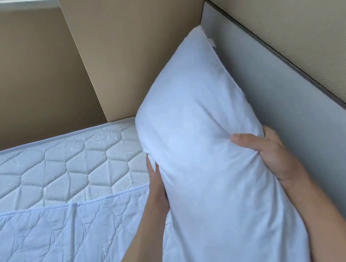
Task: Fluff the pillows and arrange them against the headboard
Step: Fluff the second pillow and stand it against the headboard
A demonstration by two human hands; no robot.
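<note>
Head camera looks down over a bed, and a white pillow [202, 137] fills the middle of the view, held up on end between two bare hands. Right hand [270, 154] clamps the pillow's right edge, thumb pressed into the front face and the fabric bunching into creases under the grip. Left hand [156, 185] is on the opposite edge, mostly tucked behind the pillow, so only the back of the hand and the wrist show; it is pressed against the cover, though whether the fingers are curled closed on it cannot be told. Pillow stands tall and tilted, its top corner leaning toward the grey headboard [299, 112] on the right, the upper seam just beside that panel; actual contact is hidden. Below and to the left lies the mattress [60, 167] with its hexagon quilting, and nearer the camera a white quilted cover [50, 250] is spread over it, wrinkled. Beige wall panels [132, 47] rise behind the bed, meeting the headboard in the far corner.
</note>
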